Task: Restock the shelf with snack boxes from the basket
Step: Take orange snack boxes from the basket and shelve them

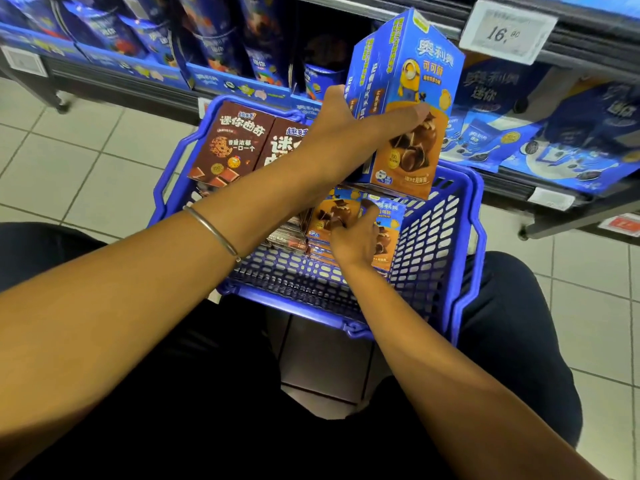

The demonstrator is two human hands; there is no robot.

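At the left of the basket (464, 237) two brown cookie boxes (228, 143) stand on end, leaning on its far rim; the left hand (343, 123) reaches across them and grips a blue-and-orange snack box (415, 81), thumb on the printed front and fingers behind, holding it clear above the basket and in front of the shelf (519, 188) (it may be two boxes pressed together; I cannot tell). Light, stiff card, I judge, smooth enough to slip and easy to dent at the corners; best taken across the flat faces, as here. Lower right, the right hand (353, 240) curls fingers and thumb over the stacked boxes (332, 213) of the same kind lying in the basket; a price tag (505, 29) hangs above.
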